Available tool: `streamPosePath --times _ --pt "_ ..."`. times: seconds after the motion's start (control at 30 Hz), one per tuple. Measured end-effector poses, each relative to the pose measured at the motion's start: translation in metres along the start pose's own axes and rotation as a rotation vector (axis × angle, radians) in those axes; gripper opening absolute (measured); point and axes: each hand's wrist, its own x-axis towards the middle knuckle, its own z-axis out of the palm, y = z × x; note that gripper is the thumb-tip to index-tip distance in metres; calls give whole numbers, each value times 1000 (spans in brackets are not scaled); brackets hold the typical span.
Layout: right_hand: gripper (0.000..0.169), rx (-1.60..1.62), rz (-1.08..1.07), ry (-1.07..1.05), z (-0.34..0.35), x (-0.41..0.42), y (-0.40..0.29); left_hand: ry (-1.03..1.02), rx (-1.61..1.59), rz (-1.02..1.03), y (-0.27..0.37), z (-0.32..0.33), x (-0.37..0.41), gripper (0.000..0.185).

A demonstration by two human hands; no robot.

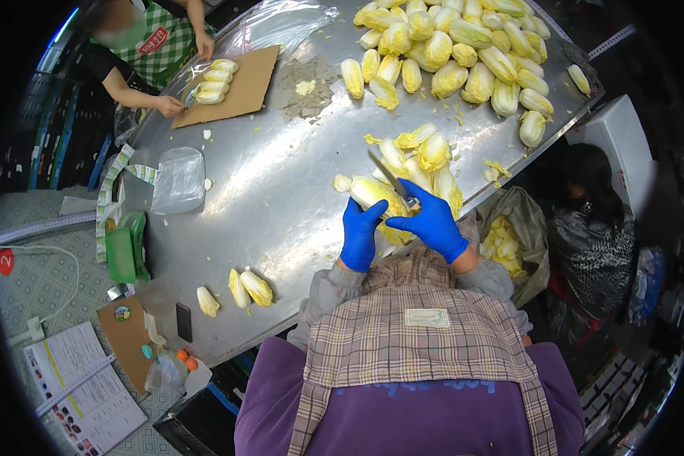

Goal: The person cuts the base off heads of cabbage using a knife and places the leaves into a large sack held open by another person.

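Note:
Blue gloves cover both my hands. My left hand [360,233] grips the side of a small napa cabbage [373,195] near the table's front edge. A knife [389,175] is in my right hand [433,219], its blade pointing up and left over the cabbage; the fingers partly hide its handle. A cut cabbage base [341,183] lies by the cabbage's left end. Just beyond the knife lie several more cabbages [433,153], with a large heap of cabbages [450,45] at the far side of the metal table [251,228].
A co-worker [148,57] handles packed cabbages [215,82] on a cardboard sheet [256,80] at far left. Plastic bags [178,180], a green tape dispenser [126,251], a phone [183,322] and three cabbages [256,286] lie leftward. A sack of leaves [504,245] stands right; another person [590,228] is beyond.

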Motion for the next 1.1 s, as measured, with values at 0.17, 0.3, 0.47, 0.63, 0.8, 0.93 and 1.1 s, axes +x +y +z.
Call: streamPosePath --times 0.17,0.3,0.47,0.63,0.8,0.93,1.1 --pt "52 134 257 -173 -7 6 14 -29 33 -5 0 -8 -1 58" --pt "43 208 272 -91 -11 8 20 -84 -41 -32 -2 -14 -2 59" --pt "33 -170 -29 74 -3 3 18 -21 76 -152 13 7 -5 63" --pt "29 -291 -32 226 -30 23 34 -171 136 -123 8 -23 3 69" --pt "31 -304 31 155 -70 31 43 -411 -27 -338 18 -69 8 76" --pt "37 -354 106 44 -67 23 41 -506 -241 -241 23 -72 6 77" --pt "34 -333 -65 258 -55 21 19 -428 -153 -144 29 -57 11 74"
